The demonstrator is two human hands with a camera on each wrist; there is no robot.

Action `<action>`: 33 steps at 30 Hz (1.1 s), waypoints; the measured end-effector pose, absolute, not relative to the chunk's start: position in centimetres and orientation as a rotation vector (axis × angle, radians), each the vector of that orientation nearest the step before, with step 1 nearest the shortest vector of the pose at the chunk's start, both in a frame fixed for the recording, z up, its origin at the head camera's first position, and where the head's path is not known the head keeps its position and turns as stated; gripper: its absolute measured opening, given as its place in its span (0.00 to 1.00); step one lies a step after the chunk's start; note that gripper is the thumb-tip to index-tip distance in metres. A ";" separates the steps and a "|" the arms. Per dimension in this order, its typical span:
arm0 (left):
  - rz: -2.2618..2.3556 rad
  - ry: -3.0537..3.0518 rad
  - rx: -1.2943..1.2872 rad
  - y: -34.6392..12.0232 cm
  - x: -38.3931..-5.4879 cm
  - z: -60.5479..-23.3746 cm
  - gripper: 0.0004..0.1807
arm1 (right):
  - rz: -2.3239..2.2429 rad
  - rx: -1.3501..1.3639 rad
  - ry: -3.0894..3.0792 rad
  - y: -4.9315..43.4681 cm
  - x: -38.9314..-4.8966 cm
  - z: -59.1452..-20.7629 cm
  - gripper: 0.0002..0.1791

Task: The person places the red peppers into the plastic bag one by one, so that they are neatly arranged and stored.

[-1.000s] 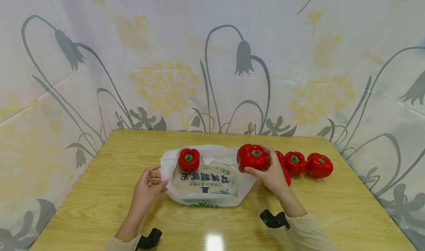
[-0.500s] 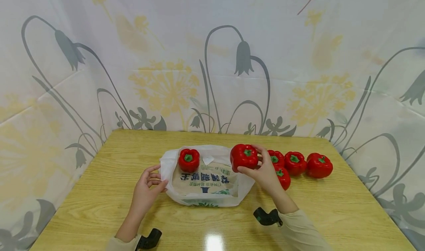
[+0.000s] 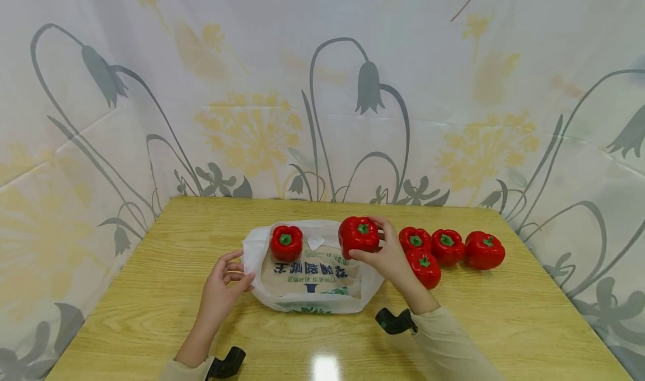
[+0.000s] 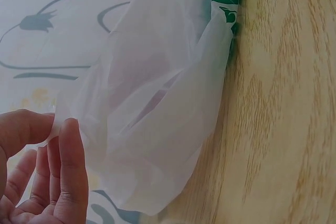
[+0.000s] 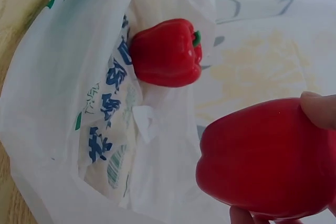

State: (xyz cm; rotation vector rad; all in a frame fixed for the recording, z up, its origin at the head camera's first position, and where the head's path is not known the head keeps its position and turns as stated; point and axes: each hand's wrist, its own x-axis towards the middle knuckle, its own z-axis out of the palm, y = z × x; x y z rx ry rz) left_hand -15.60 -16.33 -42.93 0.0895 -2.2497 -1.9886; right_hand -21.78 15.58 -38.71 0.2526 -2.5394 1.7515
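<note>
A white plastic bag (image 3: 374, 277) with printed lettering lies spread wide at its mouth on the table. My left hand (image 3: 225, 283) pinches the bag's left rim between thumb and forefinger, as the left wrist view shows up close. One red bell pepper (image 3: 286, 243) with a green stem sits inside the bag at its back left. Over the right part of the bag, my right hand (image 3: 389, 253) grips another red bell pepper (image 5: 262, 161), with the thumb on one side and fingers on the other.
Several more red bell peppers (image 3: 447, 247) stand grouped on the wooden table (image 3: 509, 319) to the right of the bag. A floral cloth (image 3: 332, 134) hangs behind the table. Black camera mounts (image 3: 395, 321) are worn on both wrists.
My right hand has carried its bell pepper leftward, from the bag's right edge to over the opening. The left hand stays at the rim.
</note>
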 end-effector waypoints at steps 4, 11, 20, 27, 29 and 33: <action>-1.993 -2.250 0.098 -16.4 -15.6 -42.9 0.29 | 1.744 0.284 -2.542 15.2 -22.2 -38.8 0.43; -1.998 -2.249 0.102 -16.4 -15.6 -43.0 0.29 | 1.707 0.285 -2.582 14.8 -22.9 -38.6 0.43; -1.989 -2.247 0.111 -16.4 -15.6 -42.9 0.29 | 1.686 0.307 -2.648 13.8 -23.6 -38.8 0.44; -1.998 -2.248 0.118 -16.4 -15.7 -42.9 0.29 | 1.685 0.309 -2.668 13.4 -24.4 -38.5 0.45; -1.997 -2.249 0.117 -16.4 -15.7 -42.9 0.29 | 1.671 0.317 -2.680 13.2 -24.6 -38.5 0.45; -1.995 -2.249 0.115 -16.4 -15.7 -43.0 0.29 | 1.655 0.325 -2.699 12.6 -24.9 -38.4 0.45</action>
